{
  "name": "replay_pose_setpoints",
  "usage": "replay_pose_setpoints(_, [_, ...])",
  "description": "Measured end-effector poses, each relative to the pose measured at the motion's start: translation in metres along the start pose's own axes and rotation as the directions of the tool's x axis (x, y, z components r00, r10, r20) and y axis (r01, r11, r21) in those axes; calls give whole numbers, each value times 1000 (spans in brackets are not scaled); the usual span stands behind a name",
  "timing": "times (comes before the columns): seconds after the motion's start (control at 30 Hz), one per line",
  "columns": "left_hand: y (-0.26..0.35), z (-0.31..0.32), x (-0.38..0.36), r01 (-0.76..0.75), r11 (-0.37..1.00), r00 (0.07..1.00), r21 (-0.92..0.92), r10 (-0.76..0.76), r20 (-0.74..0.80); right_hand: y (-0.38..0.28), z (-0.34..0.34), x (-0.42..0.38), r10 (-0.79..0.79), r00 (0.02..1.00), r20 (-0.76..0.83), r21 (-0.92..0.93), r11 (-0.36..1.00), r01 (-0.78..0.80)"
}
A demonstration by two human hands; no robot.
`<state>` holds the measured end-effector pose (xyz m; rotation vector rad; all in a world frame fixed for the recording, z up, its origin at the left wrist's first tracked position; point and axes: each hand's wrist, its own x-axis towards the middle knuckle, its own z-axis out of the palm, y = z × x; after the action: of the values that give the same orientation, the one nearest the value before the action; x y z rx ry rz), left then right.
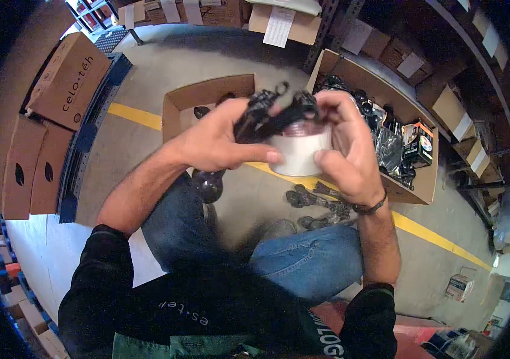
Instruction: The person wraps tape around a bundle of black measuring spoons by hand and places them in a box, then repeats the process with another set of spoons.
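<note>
My left hand (pixel 222 134) is closed around a bundled black cord (pixel 259 112), which is blurred by motion. Its thumb reaches across to the side of a wide white tape roll (pixel 300 154) with a reddish core. My right hand (pixel 351 146) grips that roll from the other side, fingers curled behind it and thumb on its front. Part of the black bundle lies over the top of the roll. Below my left wrist hangs a dark round bulb (pixel 209 186); whether it joins the held cord is hidden.
An open carton (pixel 177 110) stands ahead, partly behind my left hand. To the right, another carton (pixel 425 179) holds black cords and a small printed box (pixel 419 143). More black cords (pixel 321 206) lie on the floor by my knee. Stacked boxes (pixel 63 84) stand left; shelving lines the right.
</note>
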<state>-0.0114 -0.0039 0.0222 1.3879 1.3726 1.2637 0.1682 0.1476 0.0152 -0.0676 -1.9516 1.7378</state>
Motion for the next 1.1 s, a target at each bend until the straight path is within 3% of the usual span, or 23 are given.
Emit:
replay_pose_setpoints(0.03, [-2, 4, -1, 9, 997, 999, -78, -13, -50, 3, 3, 2, -128, 990, -63, 23, 991, 129])
replay_pose_setpoints(0.07, [-8, 8, -3, 14, 988, 995, -156, -30, -98, 1, 2, 4, -150, 976, -156, -1, 988, 152])
replay_pose_setpoints(0.1, [-9, 13, -4, 15, 973, 988, -232, -50, -144, 6, 8, 6, -201, 909, -364, -73, 980, 188])
replay_pose_setpoints(0.17, [-6, 24, -2, -88, 962, 948, -259, 1, -319, 3, -1, 3, -56, 891, -452, -24, 998, 51])
replay_pose_setpoints(0.2, [-6, 28, -3, -92, 966, 930, -240, -3, -367, -1, 3, 2, -71, 925, -374, -120, 992, 28])
replay_pose_setpoints(0.23, [-8, 30, -3, -95, 970, 910, -222, -5, -414, -7, 7, -2, 36, 964, -264, -118, 991, -70])
replay_pose_setpoints(0.33, [-12, 34, -1, -101, 965, 926, -243, 2, -377, -6, 30, -1, -147, 969, -200, -244, 965, 96])
replay_pose_setpoints(0.43, [-16, 42, -1, -71, 964, 936, -256, -25, -351, -7, 39, -2, 26, 961, -276, 0, 1000, -27])
replay_pose_setpoints(0.47, [-16, 41, -1, -117, 949, 937, -294, 7, -350, -5, 38, -1, -19, 951, -309, 29, 999, 30])
replay_pose_setpoints(0.57, [-16, 33, 9, -221, 949, 902, -225, 111, -417, -16, 35, 2, -43, 933, -357, 19, 998, 53])
replay_pose_setpoints(0.6, [-19, 34, 12, -274, 916, 886, -293, 121, -448, -18, 33, 1, -42, 935, -353, 18, 999, 51])
replay_pose_setpoints(0.73, [-18, 29, 4, -164, 945, 910, -281, 35, -413, -18, 37, -3, -53, 957, -285, -8, 999, 53])
replay_pose_setpoints(0.87, [-15, 26, 2, -271, 960, 846, -75, 200, -495, -19, 36, -5, -82, 967, -240, 0, 996, 85])
replay_pose_setpoints(0.97, [-18, 26, 5, -383, 919, 788, 89, 376, -487, -25, 40, -6, 44, 975, -220, 32, 999, -38])
replay_pose_setpoints(1.0, [-18, 24, 3, -343, 929, 828, 138, 368, -422, -26, 42, -5, 83, 974, -210, 82, 994, -67])
replay_pose_setpoints(1.1, [-16, 30, 1, -239, 969, 862, 64, 242, -446, -30, 48, -2, 140, 974, -179, 244, 965, -94])
